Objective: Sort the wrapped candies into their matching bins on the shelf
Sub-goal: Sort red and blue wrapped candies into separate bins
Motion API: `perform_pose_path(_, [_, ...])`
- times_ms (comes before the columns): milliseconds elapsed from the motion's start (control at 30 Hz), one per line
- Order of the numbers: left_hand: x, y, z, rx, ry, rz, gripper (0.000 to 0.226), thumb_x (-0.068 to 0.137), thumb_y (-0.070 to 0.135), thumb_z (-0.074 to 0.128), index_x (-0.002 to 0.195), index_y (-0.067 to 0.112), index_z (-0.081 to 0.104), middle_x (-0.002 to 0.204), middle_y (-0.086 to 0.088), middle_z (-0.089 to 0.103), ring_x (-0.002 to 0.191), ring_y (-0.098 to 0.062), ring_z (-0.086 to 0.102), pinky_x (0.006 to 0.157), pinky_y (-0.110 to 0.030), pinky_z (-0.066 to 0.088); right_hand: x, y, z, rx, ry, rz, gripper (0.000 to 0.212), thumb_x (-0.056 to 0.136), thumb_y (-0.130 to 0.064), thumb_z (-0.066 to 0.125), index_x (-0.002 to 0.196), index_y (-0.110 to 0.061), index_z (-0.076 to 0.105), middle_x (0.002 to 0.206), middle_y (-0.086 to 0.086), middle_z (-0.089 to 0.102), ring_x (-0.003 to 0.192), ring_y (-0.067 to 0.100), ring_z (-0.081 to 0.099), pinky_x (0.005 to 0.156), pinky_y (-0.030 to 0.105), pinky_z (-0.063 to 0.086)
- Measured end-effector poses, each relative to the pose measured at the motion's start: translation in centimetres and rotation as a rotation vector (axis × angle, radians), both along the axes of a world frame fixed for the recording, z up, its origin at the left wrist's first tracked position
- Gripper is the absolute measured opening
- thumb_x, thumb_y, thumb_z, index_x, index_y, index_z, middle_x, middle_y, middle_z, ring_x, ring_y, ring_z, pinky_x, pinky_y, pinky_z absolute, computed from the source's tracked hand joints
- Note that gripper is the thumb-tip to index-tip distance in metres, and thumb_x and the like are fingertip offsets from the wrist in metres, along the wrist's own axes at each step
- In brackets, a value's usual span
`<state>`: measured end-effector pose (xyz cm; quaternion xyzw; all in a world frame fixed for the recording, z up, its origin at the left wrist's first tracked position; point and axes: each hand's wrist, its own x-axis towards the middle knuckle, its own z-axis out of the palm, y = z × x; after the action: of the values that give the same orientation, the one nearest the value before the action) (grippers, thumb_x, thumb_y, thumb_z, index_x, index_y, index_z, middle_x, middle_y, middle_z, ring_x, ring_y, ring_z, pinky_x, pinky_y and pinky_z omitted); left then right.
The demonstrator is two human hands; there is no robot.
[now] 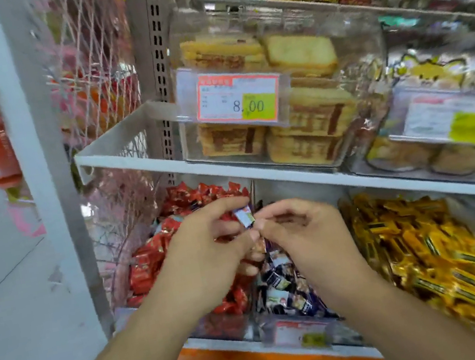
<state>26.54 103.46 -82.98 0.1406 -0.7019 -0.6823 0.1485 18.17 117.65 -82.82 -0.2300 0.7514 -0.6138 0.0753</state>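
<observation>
Shelf: a tall white metal shelf (pixel 215 169) fills most of the frame.
Cake box: a clear plastic box of yellow sponge cake slices (pixel 300 73) sits on the upper board, in the middle of the frame, with an orange and green price tag (pixel 239 100) reading 8.00 on its front.
Gold bin: a heap of gold wrapped candies (pixel 425 245) lies at the lower right.
Red bin: a heap of red wrapped candies (pixel 161 256) lies at the lower middle left.
Dark bin: a heap of dark blue and white wrapped candies (pixel 283 286) lies between the red and gold heaps.
Left hand: the left hand (pixel 206 245) is over the red heap, fingers curled, pinching a small blue and white wrapped candy (pixel 244 215).
Right hand: the right hand (pixel 299 232) is over the dark heap, fingers curled, tips meeting the left thumb; whether it holds anything, I cannot tell.
</observation>
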Motion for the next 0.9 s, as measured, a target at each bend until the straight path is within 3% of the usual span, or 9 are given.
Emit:
perform_pose_path(233, [-1.4,2.6,-0.2,-0.096,-0.037,0.07,0.026,0.094,0.007,0.072,0.116,0.021,0.069,0.088,-0.011,0.074,0.071,-0.026,0.076,0.07,-0.039,0.064,-2.6,4.8,-0.3,0.067,0.054,-0.107,0.013,0.093,-0.016,0.076,0.092,-0.029,0.08,0.088,-0.01,0.077,0.079,0.012,0.072,0.07,0.028,0.06])
perform_pose_path(333, [-1.8,3.2,0.0,-0.136,-0.055,0.057,0.026,0.092,0.009,0.074,0.115,0.02,0.069,0.094,-0.01,0.073,0.072,-0.024,0.077,0.072,-0.038,0.064,-4.7,6.7,-0.6,0.369,0.16,-0.114,0.025,0.097,-0.021,0.071,0.115,-0.039,0.074,0.103,-0.017,0.074,0.079,0.007,0.067,0.066,0.018,0.052])
perform_pose_path(400, [-2.1,3.9,0.1,-0.149,-0.072,0.031,0.027,0.091,0.01,0.075,0.115,0.021,0.069,0.102,-0.01,0.07,0.072,-0.024,0.077,0.073,-0.036,0.064,-4.8,7.4,-0.5,0.536,0.207,-0.063,0.032,0.1,-0.024,0.066,0.125,-0.044,0.068,0.111,-0.022,0.066,0.089,0.009,0.07,0.067,0.02,0.057])
perform_pose_path(467, [-2.3,4.6,0.0,-0.172,-0.074,0.002,0.028,0.09,0.01,0.076,0.115,0.021,0.07,0.106,-0.011,0.067,0.071,-0.023,0.077,0.072,-0.033,0.064,-4.4,7.4,-0.2,0.436,0.128,0.013,0.024,0.102,-0.027,0.063,0.119,-0.042,0.07,0.112,-0.02,0.067,0.1,0.009,0.069,0.084,0.029,0.059])
perform_pose_path(533, [-2.5,5.1,-0.1,-0.231,-0.069,-0.019,0.029,0.087,0.011,0.08,0.112,0.025,0.073,0.108,-0.007,0.067,0.077,-0.017,0.076,0.072,-0.029,0.063,-3.8,7.0,0.2,0.284,0.003,0.055,0.01,0.1,-0.034,0.065,0.103,-0.037,0.074,0.101,-0.014,0.074,0.096,0.003,0.069,0.089,0.033,0.058])
perform_pose_path(633, [-2.9,5.6,-0.5,-0.414,-0.069,-0.063,0.032,0.083,0.019,0.085,0.107,0.039,0.075,0.108,0.013,0.072,0.099,-0.004,0.069,0.082,-0.026,0.06,-3.2,6.8,0.4,0.262,-0.093,0.093,0.011,0.095,-0.04,0.073,0.094,-0.029,0.075,0.085,-0.012,0.077,0.079,-0.001,0.07,0.079,0.028,0.057])
perform_pose_path(767, [-3.2,6.4,-0.7,-0.487,-0.106,-0.08,0.046,0.083,0.024,0.085,0.114,0.051,0.067,0.108,0.019,0.071,0.095,-0.005,0.069,0.084,-0.032,0.06,-3.6,7.6,0.1,0.223,-0.133,0.031,0.006,0.088,-0.028,0.082,0.089,-0.026,0.076,0.084,-0.004,0.077,0.079,0.01,0.073,0.084,0.04,0.062])
perform_pose_path(900, [-3.5,6.6,-0.6,-0.636,-0.111,0.028,0.05,0.087,0.027,0.082,0.123,0.051,0.058,0.103,0.022,0.069,0.099,-0.001,0.066,0.089,-0.035,0.059,-5.0,9.3,0.2,0.307,-0.012,-0.095,0.006,0.091,-0.025,0.079,0.089,-0.026,0.073,0.083,-0.005,0.074,0.071,0.008,0.068,0.068,0.029,0.056])
